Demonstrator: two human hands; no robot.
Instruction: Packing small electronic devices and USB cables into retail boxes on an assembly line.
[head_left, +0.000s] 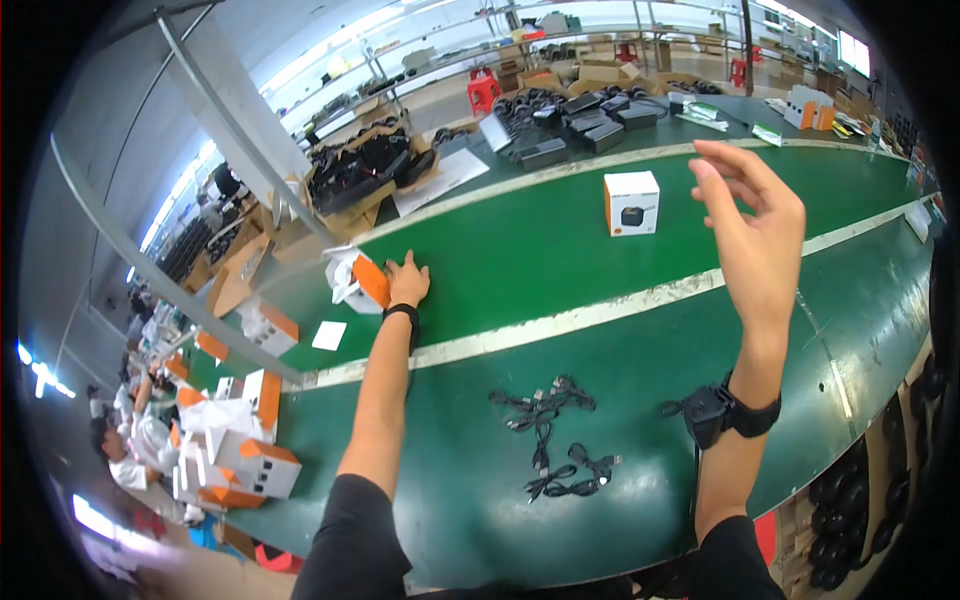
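Observation:
My left hand point(407, 283) reaches to the far left over the green conveyor belt, fingers apart. It rests against the orange side of an opened white-and-orange carton point(357, 280) with white wrapping in it; I cannot make out any grip. My right hand point(752, 222) is raised on the right, empty, its fingers loosely bent and apart from the thumb. To its left, a closed white box point(631, 204) with a picture of a dark device stands upright on the belt. Several bundled black USB cables point(545, 405) lie on the green table point(455, 480) between my forearms.
Several opened white-and-orange cartons point(262, 470) crowd the left end of the table. A white card point(329, 335) lies near the belt's edge. Beyond the belt are a cardboard box of black items point(355, 178) and dark device boxes point(590, 130). A metal frame point(235, 115) rises at left; people sit beyond.

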